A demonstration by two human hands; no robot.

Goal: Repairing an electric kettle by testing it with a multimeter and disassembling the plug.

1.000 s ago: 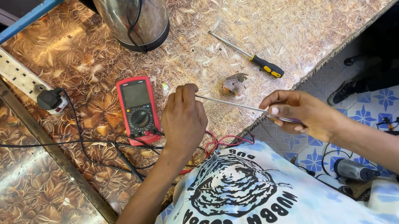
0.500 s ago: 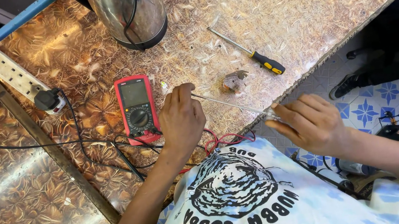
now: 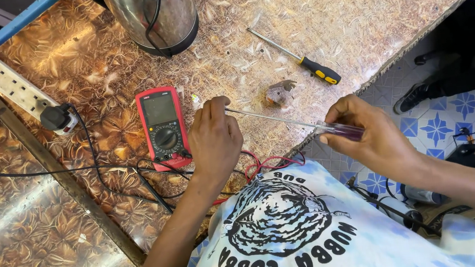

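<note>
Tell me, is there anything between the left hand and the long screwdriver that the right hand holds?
Nothing visible. The left hand already touches the shaft tip of the long screwdriver, whose handle sits in the right hand. The red multimeter lies just beside the left hand.

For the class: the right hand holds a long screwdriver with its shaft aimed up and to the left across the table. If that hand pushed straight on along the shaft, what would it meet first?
Most likely the left hand: the long screwdriver held by the right hand has its tip right at the left hand's fingers, though actual contact is unclear. The red multimeter lies beyond.
</note>
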